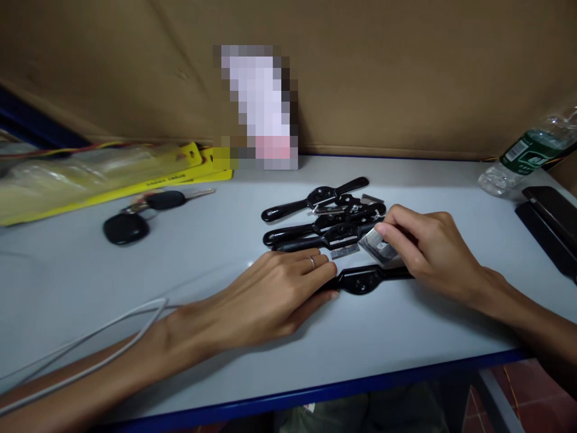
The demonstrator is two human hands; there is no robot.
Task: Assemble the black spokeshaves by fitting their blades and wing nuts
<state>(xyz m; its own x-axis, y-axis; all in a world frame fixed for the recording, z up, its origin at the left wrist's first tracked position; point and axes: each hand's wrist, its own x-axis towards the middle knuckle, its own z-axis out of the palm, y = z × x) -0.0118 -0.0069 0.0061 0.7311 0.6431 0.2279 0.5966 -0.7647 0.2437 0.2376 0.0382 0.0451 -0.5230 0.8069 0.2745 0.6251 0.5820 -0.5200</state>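
My left hand (288,288), a ring on one finger, is closed round the left handle of the nearest black spokeshave (360,280), which lies flat on the table. My right hand (433,246) pinches the edge of a small clear plastic bag (381,248) with dark and silvery parts inside, just above that spokeshave. Behind my hands, another spokeshave (321,196) lies with several more in a loose row. A loose metal blade (345,251) is beside my left fingertips. Further back, among the tools, sit small metal parts (329,210). My right hand covers the nearest spokeshave's right handle end.
Keys with black fobs (126,228) lie on the left, before yellow-edged clear packaging (180,174). A water bottle (525,156) and a dark phone-like object (550,228) are at right. A white cable (130,355) crosses my left forearm. Cardboard (383,78) stands behind the table.
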